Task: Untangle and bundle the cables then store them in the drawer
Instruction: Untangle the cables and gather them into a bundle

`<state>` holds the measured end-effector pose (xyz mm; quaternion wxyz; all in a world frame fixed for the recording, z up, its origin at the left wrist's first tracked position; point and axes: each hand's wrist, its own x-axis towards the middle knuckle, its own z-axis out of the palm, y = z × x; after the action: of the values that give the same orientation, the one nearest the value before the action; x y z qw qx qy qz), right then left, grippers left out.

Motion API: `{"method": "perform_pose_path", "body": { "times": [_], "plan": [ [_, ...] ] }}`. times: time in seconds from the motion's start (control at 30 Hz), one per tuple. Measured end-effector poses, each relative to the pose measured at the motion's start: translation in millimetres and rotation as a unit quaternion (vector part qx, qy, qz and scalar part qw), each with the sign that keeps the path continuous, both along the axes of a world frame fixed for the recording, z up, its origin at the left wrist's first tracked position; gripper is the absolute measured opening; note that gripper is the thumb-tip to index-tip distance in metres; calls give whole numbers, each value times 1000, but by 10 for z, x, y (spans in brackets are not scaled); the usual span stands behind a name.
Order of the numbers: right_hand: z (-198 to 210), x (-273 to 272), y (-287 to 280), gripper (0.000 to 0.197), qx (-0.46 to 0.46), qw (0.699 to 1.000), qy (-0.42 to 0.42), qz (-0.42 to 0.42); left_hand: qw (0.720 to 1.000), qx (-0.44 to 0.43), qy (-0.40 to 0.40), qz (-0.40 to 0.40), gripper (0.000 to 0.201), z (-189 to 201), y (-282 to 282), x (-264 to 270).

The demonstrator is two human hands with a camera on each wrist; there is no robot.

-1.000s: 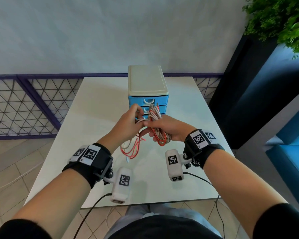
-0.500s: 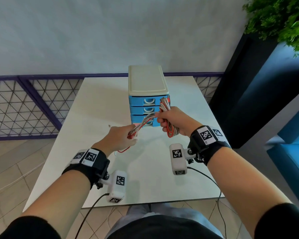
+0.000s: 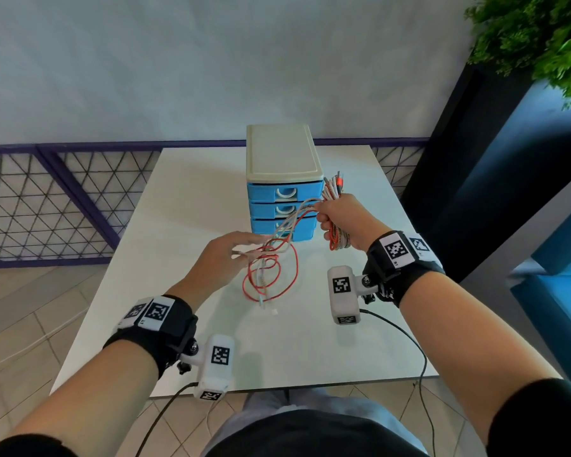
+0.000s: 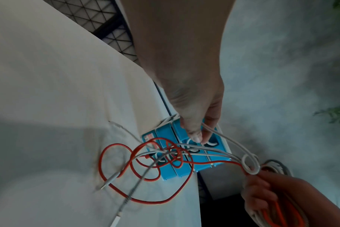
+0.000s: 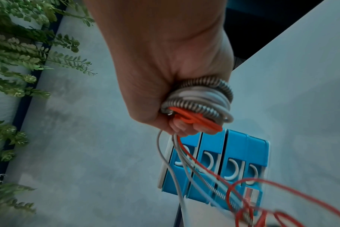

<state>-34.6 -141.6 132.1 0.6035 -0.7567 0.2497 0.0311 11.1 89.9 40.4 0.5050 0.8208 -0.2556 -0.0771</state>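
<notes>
My right hand point(image 3: 331, 215) grips a coiled bundle of red, white and braided cables point(image 3: 336, 237) in a fist, held up beside the right front corner of the blue drawer unit point(image 3: 282, 159); the right wrist view shows the bundle point(image 5: 201, 98) packed in that fist. Several strands run from it down and left into a loose tangle of red loops point(image 3: 271, 275) lying on the white table point(image 3: 185, 199). My left hand point(image 3: 241, 252) reaches into those strands with straight fingers, and a white strand point(image 4: 219, 135) lies across them. All the drawers look closed.
The drawer unit point(image 5: 235, 153) stands at the table's back middle. A purple mesh railing point(image 3: 47, 199) runs along the left. At the right are a dark planter point(image 3: 468, 159) with green leaves and a blue seat point(image 3: 561, 275). Wrist-camera leads hang off the near table edge.
My left hand has let go of the strands it was pulling and now lies open among them. My right hand carried the bundle up and right. The freed ends dropped into loops on the table.
</notes>
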Motion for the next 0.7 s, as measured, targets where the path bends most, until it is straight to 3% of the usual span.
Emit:
{"method": "perform_pose_path", "body": {
  "times": [0.17, 0.27, 0.3, 0.37, 0.4, 0.53, 0.63, 0.7],
  "plan": [
    [38, 10, -8, 6, 35, 999, -7, -13, 994, 69, -69, -48, 10, 61, 7, -18],
    [79, -1, -53, 7, 35, 999, -11, -1, 983, 165, 4, -79, 9, 80, 57, -89],
    [86, -5, -59, 8, 34, 999, -11, 8, 982, 164, 53, -78, 26, 92, 54, -111],
    [96, -13, -42, 10, 39, 999, -14, 28, 984, 112, 132, -45, 58, 119, 6, -106],
    [96, -15, -24, 11, 45, 998, -19, 39, 985, 87, 148, -21, 60, 125, -34, -88],
    [121, -32, 47, 16, 63, 994, -40, 79, 989, 93, 102, 59, 14, 17, -161, 9],
    [171, -53, 89, 16, 72, 991, -47, 101, 982, 117, 44, 138, 21, -47, -228, 35],
    [197, -63, 105, 15, 72, 990, -48, 115, 980, 81, 11, 179, 27, -17, -272, 23]
  ]
}}
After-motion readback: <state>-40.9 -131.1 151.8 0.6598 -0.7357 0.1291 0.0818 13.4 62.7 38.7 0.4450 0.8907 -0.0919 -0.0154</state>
